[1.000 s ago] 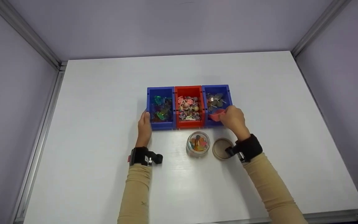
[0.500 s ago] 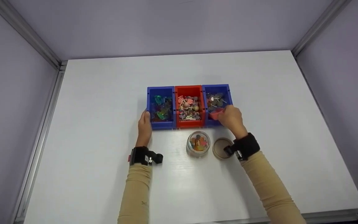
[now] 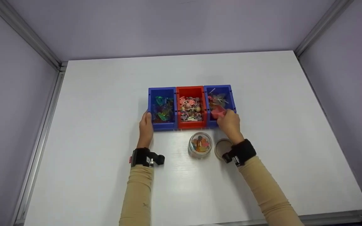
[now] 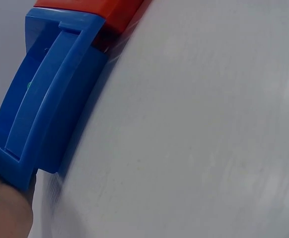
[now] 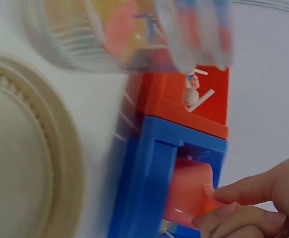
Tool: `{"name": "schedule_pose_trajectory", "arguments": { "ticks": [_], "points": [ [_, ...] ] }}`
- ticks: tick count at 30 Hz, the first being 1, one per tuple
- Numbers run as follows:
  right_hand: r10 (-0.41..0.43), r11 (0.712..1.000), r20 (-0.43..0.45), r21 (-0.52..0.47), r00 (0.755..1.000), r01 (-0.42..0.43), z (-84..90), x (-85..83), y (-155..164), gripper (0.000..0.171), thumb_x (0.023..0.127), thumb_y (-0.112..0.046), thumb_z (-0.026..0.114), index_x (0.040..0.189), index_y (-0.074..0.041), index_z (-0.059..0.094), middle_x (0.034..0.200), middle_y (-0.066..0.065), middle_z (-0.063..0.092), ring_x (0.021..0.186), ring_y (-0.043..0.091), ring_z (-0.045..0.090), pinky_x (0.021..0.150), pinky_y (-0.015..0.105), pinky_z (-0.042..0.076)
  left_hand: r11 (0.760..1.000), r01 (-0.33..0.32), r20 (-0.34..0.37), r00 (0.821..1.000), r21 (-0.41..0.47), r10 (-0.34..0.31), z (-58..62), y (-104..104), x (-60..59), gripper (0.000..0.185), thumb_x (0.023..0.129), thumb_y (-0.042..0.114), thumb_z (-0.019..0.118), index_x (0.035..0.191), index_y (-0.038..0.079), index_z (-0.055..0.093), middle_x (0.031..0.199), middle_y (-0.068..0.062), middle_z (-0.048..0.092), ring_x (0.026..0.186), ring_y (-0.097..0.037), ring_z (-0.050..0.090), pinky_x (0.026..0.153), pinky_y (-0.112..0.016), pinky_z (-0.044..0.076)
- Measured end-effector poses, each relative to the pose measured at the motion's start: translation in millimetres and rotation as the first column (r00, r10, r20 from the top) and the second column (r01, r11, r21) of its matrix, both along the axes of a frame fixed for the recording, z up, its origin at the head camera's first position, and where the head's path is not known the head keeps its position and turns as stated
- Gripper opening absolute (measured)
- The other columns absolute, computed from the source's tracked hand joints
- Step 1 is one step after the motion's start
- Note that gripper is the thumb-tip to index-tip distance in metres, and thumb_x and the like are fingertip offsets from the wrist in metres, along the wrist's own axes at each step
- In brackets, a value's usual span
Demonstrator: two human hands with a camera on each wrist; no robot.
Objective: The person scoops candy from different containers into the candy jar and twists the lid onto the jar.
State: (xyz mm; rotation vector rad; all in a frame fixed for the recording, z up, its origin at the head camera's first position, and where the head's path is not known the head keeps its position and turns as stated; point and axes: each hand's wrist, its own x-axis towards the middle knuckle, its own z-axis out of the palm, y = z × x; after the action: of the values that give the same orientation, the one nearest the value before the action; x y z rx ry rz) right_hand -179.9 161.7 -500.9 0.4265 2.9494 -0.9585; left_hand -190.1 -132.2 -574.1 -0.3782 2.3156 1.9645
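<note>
In the head view, my right hand (image 3: 230,124) pinches the handle of a pink scoop (image 3: 218,111). The scoop dips into the right blue bin (image 3: 233,102), among wrapped candies with white sticks. In the right wrist view, thumb and fingers close on the handle of the scoop (image 5: 189,191). My left hand (image 3: 145,129) lies along the outer side of the left blue bin (image 3: 165,127), its fingers fairly straight; part of them is hidden behind the bin. A glass jar (image 3: 196,154) holding colourful candies stands in front of the bins.
Between the blue bins sits a red bin (image 3: 191,126) of small lollipops. Green and dark wrapped candies (image 3: 163,110) lie in the left bin. Right of the jar, a round beige lid (image 3: 222,148) lies partly under the right wrist strap. Walls border the white table (image 3: 90,125).
My right hand and the scoop have shifted a little left within the right bin, and the candies there have been stirred. The left hand has stayed in place.
</note>
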Motion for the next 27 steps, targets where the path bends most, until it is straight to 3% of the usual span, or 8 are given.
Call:
{"name": "schedule_pose_trajectory", "arguments": {
  "ticks": [5,10,16,27],
  "points": [
    [-0.027,1.0,-0.122,-0.013,0.992,0.025,-17.8,0.5,-1,0.021,0.08,-0.008,0.056,0.087,0.01,0.064,0.086,0.031,0.069,0.081,0.046,0.066,0.073,0.053,0.055,1.0,0.008,0.012,1.0,-0.005,-0.008,-0.6,1,0.1,0.054,0.107,0.031,0.027,0.151,0.0,0.026,0.159,-0.018,0.029,0.151,-0.031,0.022,0.126,-0.042,0.02],
    [-0.013,1.0,-0.151,-0.018,0.988,0.011,-27.0,6.1,-3,0.02,0.084,-0.008,0.056,0.089,0.01,0.061,0.084,0.03,0.067,0.078,0.044,0.065,0.07,0.052,0.053,1.0,0.008,0.015,1.0,-0.012,-0.007,-0.1,0,-1.2,0.054,0.107,0.03,0.027,0.151,-0.001,0.026,0.158,-0.019,0.028,0.151,-0.031,0.022,0.126,-0.042,0.02],
    [-0.065,0.997,-0.11,-0.034,0.992,0.062,-27.2,14.8,-13,0.021,0.09,-0.007,0.055,0.101,0.011,0.058,0.093,0.034,0.067,0.088,0.047,0.066,0.079,0.056,0.053,1.0,0.01,0.032,0.999,-0.021,-0.009,1.7,-2,-2.2,0.054,0.107,0.031,0.026,0.152,0.0,0.025,0.159,-0.017,0.027,0.151,-0.03,0.021,0.127,-0.042,0.02],
    [-0.11,0.994,-0.017,-0.023,0.994,0.11,-24.3,15.4,-26,0.026,0.094,-0.011,0.052,0.107,0.012,0.052,0.098,0.035,0.066,0.094,0.047,0.066,0.079,0.055,0.055,0.999,0.018,0.042,0.999,-0.027,-0.017,2.9,-2,-0.8,0.055,0.107,0.033,0.026,0.152,0.001,0.024,0.16,-0.016,0.026,0.151,-0.03,0.02,0.127,-0.041,0.019]
  ]
}}
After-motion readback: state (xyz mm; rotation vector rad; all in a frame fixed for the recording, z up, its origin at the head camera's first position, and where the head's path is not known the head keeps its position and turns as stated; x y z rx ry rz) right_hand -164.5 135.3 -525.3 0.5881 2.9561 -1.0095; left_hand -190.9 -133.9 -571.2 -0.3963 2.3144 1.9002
